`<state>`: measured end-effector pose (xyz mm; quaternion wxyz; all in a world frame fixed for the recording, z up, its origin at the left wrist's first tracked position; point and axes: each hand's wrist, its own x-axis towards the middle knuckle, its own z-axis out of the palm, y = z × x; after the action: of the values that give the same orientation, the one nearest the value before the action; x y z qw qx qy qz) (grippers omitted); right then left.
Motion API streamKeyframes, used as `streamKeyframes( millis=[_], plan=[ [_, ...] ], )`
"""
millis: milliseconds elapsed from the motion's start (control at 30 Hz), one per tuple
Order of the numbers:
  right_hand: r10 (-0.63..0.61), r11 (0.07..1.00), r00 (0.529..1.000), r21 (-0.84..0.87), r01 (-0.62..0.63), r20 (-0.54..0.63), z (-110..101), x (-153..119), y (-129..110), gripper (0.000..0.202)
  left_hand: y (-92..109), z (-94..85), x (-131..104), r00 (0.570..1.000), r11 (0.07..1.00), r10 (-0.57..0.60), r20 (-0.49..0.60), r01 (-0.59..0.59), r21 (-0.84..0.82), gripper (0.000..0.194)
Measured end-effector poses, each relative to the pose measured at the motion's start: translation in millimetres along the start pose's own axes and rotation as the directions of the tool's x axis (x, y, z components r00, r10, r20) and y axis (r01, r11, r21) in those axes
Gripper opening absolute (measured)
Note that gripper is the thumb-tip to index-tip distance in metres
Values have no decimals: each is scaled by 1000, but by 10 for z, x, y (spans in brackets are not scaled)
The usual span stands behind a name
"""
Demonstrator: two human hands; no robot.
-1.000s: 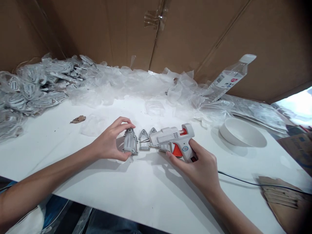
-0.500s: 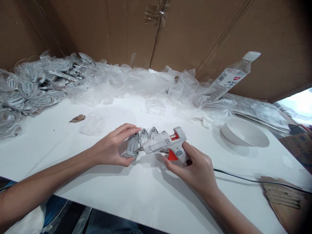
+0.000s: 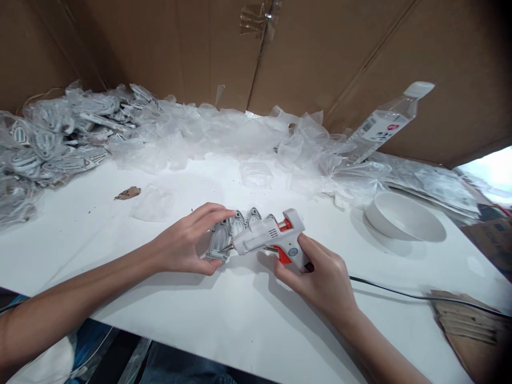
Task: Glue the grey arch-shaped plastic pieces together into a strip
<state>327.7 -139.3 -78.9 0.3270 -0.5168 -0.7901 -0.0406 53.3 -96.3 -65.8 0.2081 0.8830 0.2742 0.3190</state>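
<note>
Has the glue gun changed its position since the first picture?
Yes. Judged against the white bowl, the glue gun has moved left, farther from it, and slightly nearer to the camera.

the scene was brightly lit, with a cool white glow strongest on the middle of the worktop [image 3: 184, 309], where the surface washed out and the clear plastic bags [image 3: 224, 133] nearly melted into it. soft shadows lay beneath the left hand [image 3: 186, 242], the right hand [image 3: 320, 272] and the glue gun [image 3: 256, 236], and another pooled left of the bowl [image 3: 378, 226]. the cardboard wall [image 3: 160, 48] stayed dim and brown, though its tape [image 3: 254, 20] glinted. glare burned out the far right edge (almost pure white there), while the right-hand corners sank into black. wide-angle distortion stretched the outer areas, and fine detail on the grey piece [image 3: 221, 237] looked smeary.
</note>
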Motion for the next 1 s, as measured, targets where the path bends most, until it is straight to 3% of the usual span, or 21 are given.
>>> streamKeyframes(
  millis=[300,633,1000],
  plan=[
    [28,999,999,44,-30,44,-18,-4,-9,22,5,3,-2,1000,1000,-19,-2,19,2,85],
    [-32,995,999,-98,29,-30,-6,-3,-10,40,12,-7,10,1000,1000,-16,9,16,16,83],
    [-44,992,998,-118,38,-43,-43,25,-13,41,-4,-26,7,999,999,18,40,-19,29,84]
  ],
)
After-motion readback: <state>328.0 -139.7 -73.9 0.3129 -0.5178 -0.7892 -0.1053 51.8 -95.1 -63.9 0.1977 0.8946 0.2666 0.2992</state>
